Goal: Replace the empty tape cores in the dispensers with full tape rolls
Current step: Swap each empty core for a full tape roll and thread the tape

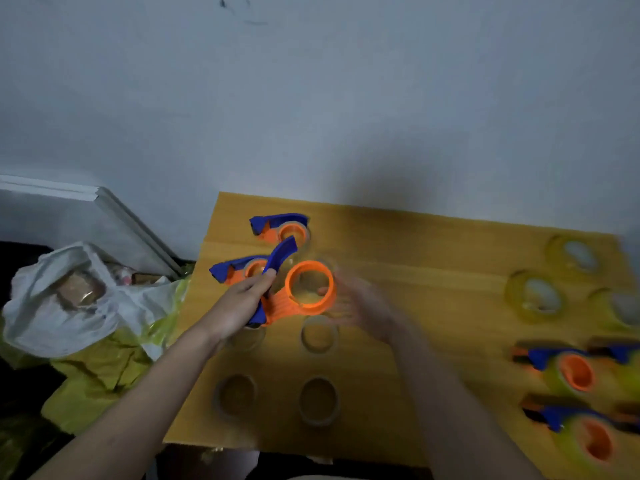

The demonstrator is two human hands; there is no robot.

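Note:
My left hand point(242, 303) grips the blue handle of an orange-and-blue tape dispenser point(304, 289), held above the wooden table point(415, 341). Its orange ring looks bare. My right hand point(360, 306) is blurred by motion just right of the ring, fingers spread and reaching toward it. Two more dispensers point(280, 226) point(239, 270) lie at the table's far left. Several empty clear cores point(318, 336) point(237, 393) point(318, 400) lie on the near left. Full yellowish rolls point(535, 296) point(575, 254) sit at the far right. Two dispensers with rolls point(568, 370) point(588, 434) lie at the near right.
A white plastic bag point(69, 299) and yellow plastic point(100, 368) lie heaped left of the table. A white wall point(346, 98) stands behind the table. A pale board point(104, 209) leans at the left.

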